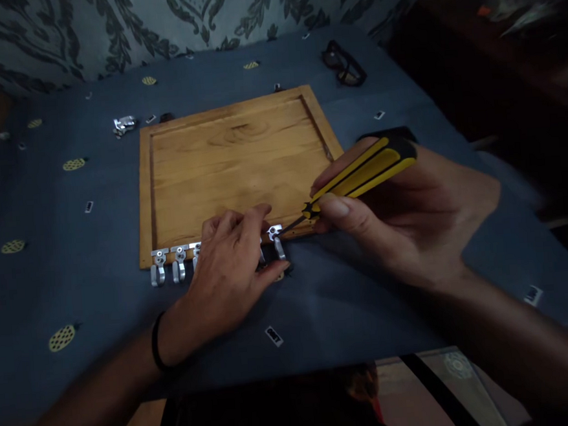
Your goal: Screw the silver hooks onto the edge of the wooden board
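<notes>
A framed wooden board [232, 171] lies flat before me, with several silver metal hooks [179, 262] in a row along its near edge. My left hand [232, 262] rests over that edge and covers part of the row. Its thumb and index finger close around the rightmost metal hook [279, 246]. A yellow and black screwdriver [359, 175] is gripped in my right hand [410, 210], tilted, with its tip at the plate of that hook. I cannot tell whether a screw sits under the tip.
A small pile of loose silver hooks [125, 125] lies beyond the board's left corner. Dark sunglasses [344, 66] rest at the back right. A dark flat object [388, 133] is partly hidden behind my right hand. Blue patterned cloth [92, 252] covers the table.
</notes>
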`<state>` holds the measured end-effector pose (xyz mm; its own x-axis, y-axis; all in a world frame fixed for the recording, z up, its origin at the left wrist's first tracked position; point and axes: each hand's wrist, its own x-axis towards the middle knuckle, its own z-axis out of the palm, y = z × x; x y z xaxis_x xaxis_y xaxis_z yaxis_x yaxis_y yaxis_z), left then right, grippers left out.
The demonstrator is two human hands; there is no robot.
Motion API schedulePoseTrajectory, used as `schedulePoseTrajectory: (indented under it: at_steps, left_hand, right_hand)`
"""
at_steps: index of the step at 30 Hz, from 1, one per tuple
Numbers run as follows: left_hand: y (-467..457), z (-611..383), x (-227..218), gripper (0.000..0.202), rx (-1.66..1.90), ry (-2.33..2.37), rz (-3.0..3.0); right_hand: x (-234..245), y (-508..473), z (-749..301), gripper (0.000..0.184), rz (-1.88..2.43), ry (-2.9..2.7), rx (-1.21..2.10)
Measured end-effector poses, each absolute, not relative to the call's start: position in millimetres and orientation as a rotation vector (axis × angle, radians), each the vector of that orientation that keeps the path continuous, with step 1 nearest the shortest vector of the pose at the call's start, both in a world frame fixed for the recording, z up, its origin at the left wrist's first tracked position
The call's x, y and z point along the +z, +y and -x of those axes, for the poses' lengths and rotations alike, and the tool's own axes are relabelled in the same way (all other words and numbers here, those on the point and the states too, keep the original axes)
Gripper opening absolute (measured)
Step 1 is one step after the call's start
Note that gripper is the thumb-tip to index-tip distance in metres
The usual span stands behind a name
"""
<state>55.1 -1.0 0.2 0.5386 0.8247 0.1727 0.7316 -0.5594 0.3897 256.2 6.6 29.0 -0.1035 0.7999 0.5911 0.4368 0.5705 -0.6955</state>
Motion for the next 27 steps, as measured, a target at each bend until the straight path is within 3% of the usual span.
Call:
schedulePoseTrajectory:
  at_steps: [20, 27]
  left_hand:
    - [-0.3, -56.1, -0.5, 0.066, 0.507, 1.316, -2.503]
    - [1.1, -57.1, 2.7, 0.063, 0.469, 1.313, -2.475]
  right_hand:
    - [25.5, 7.0, -257.5, 0.018, 0.979, -1.825, 0.532]
    - [20.3, 5.3, -248.2, 0.027, 1.005, -1.74, 0.363]
